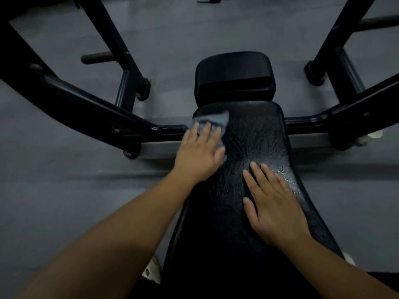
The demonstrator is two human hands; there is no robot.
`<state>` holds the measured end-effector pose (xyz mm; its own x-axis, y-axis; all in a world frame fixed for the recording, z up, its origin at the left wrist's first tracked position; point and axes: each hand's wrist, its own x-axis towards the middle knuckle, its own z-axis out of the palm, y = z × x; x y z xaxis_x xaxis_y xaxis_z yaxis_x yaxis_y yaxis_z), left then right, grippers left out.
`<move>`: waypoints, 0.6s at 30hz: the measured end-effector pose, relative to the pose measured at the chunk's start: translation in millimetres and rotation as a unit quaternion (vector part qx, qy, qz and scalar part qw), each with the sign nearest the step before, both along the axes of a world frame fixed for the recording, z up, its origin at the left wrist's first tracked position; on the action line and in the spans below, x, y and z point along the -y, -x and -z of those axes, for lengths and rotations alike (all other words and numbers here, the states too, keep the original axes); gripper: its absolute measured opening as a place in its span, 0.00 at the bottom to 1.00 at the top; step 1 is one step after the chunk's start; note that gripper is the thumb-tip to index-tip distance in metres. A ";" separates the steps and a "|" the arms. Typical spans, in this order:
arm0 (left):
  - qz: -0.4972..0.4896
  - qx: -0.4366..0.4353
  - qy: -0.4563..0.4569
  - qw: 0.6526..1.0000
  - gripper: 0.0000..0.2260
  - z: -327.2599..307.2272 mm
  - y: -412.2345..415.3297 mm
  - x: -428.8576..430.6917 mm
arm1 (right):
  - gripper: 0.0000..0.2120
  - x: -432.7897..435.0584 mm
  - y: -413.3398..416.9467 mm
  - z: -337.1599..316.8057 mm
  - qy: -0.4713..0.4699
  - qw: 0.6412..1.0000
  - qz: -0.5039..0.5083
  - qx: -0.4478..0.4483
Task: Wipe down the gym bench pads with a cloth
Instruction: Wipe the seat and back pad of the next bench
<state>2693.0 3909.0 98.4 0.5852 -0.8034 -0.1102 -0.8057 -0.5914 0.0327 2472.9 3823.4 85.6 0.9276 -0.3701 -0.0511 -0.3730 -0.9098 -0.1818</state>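
Head view: long pad [248, 147] runs from 6 toward 12 o'clock. Right hand [274, 203] lies flat on it, fingers straight, slightly spread. At 10 o'clock, left hand [198, 149] presses cloth [212, 120], fingers extended.

Grey floor [64, 190]; black left upright [110, 35] and right upright [336, 39] standing on it; short peg [97, 57] beside left upright.
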 end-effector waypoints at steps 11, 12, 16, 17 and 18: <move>0.059 -0.005 0.052 0.997 0.30 -16.1 28.2 -45.9 | 0.29 31.1 -34.7 -1.1 -0.013 0.999 -0.028 0.023; 0.043 0.000 0.062 0.997 0.29 -13.4 26.6 -32.3 | 0.29 40.1 -47.3 -1.0 -0.013 0.999 -0.020 0.024; 0.002 -0.042 0.034 0.999 0.32 8.8 33.2 -6.9 | 0.29 47.9 -67.8 1.3 -0.014 1.000 0.009 0.019; -0.002 -0.045 0.033 0.998 0.32 11.6 24.7 -2.2 | 0.28 47.6 -66.2 0.7 -0.011 1.000 0.011 0.020; -0.011 -0.042 0.038 0.998 0.32 12.9 9.7 6.3 | 0.28 47.3 -64.7 0.3 -0.010 1.000 0.010 0.021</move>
